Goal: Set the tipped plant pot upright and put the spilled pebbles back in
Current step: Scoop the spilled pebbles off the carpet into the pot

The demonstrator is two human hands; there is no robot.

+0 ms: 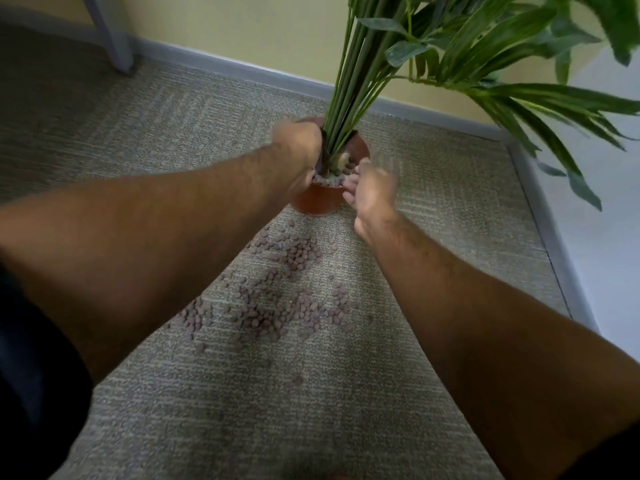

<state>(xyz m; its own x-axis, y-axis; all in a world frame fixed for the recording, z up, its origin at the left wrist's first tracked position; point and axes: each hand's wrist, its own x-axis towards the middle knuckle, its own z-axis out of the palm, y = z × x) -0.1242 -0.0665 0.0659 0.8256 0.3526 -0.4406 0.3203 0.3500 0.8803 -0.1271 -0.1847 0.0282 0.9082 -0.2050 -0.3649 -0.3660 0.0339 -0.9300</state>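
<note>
While both arms reach away from the person toward the pot (320, 199), the spilled pebbles (277, 306) lie on the carpet (311, 410) on the near side of it, between the forearms and below the wrists, in a loose trail running from the pot's base back toward the body. Any scooping means drawing a hand back; the right hand (372, 190) looks slightly nearer the trail. That hand hovers blurred at the pot's near rim, fingers spread, and whether it holds pebbles cannot be told. Just beyond, the left hand (299, 147) is clamped around the stems (346, 109) at the rim. Behind the upright pot stands the wall (277, 32).
</note>
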